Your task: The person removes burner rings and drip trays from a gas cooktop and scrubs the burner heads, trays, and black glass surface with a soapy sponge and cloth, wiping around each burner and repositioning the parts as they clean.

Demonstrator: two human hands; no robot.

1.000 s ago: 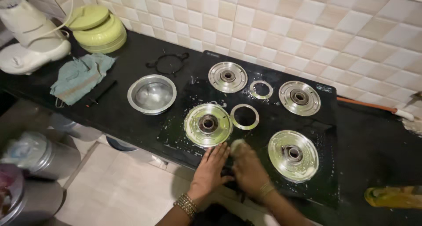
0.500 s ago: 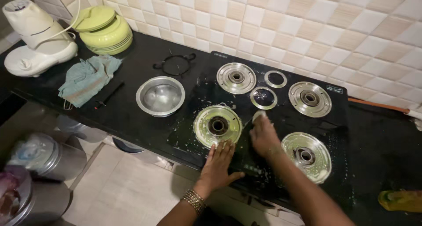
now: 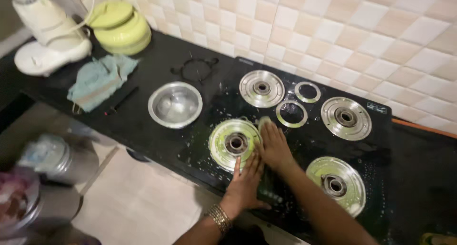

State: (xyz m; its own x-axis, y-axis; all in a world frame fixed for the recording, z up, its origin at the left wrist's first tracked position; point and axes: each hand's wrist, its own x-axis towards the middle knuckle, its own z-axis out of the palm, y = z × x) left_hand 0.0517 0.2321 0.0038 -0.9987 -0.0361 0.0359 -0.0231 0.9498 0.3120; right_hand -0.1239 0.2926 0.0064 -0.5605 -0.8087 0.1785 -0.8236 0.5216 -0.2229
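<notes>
I see my right hand (image 3: 273,147) pressed flat on what looks like a soft, wet sponge (image 3: 263,122), fingers together, beside the burner plate (image 3: 234,144). My left hand (image 3: 245,185) rests open on the slippery stove top (image 3: 285,178).

a: what lies under the right hand (image 3: 273,147)?
b: a pale scrub pad (image 3: 263,123), pressed flat on the wet black glass stove top (image 3: 304,145), just beside the near-left burner plate (image 3: 234,144).
a: and that plate?
b: round, steel, soapy, lying flat; the left hand (image 3: 245,185) rests spread at its front edge.
</notes>
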